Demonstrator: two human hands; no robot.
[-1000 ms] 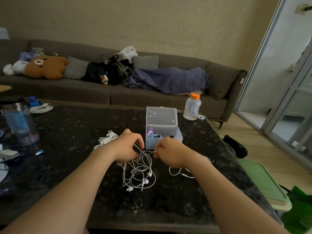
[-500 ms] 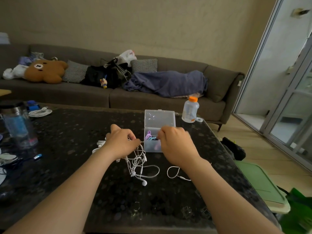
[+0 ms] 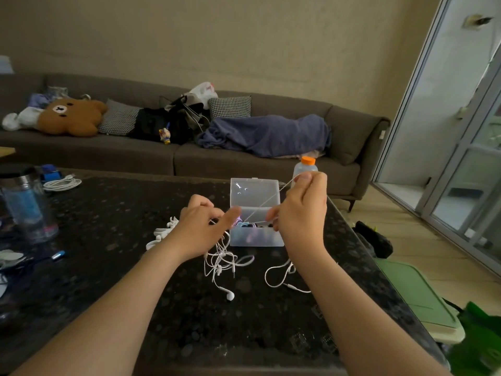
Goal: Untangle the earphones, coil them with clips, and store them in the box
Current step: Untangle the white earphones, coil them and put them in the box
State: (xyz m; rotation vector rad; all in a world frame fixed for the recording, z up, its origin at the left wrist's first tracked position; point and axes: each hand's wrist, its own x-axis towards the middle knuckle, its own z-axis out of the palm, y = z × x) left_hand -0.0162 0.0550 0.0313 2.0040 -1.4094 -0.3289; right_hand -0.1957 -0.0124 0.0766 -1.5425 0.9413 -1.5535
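Right hand (image 3: 301, 213) grip: thumb and forefinger pinch earphone cable (image 3: 271, 198), hand raised. Cable runs taut, down-left toward left hand (image 3: 199, 229). Left hand grip: fingers curled on earphone tangle (image 3: 219, 260); tangle hangs onto worktop (image 3: 108, 213). Clear box (image 3: 254, 238), lid open, just behind hands; coloured clips (image 3: 245, 225) inside. Orange-capped bottle (image 3: 303, 166) behind right hand.

box (image 3: 254, 238) on table (image 3: 108, 213) | earphones (image 3: 221, 263) before box | bottle (image 3: 301, 170) behind box, right
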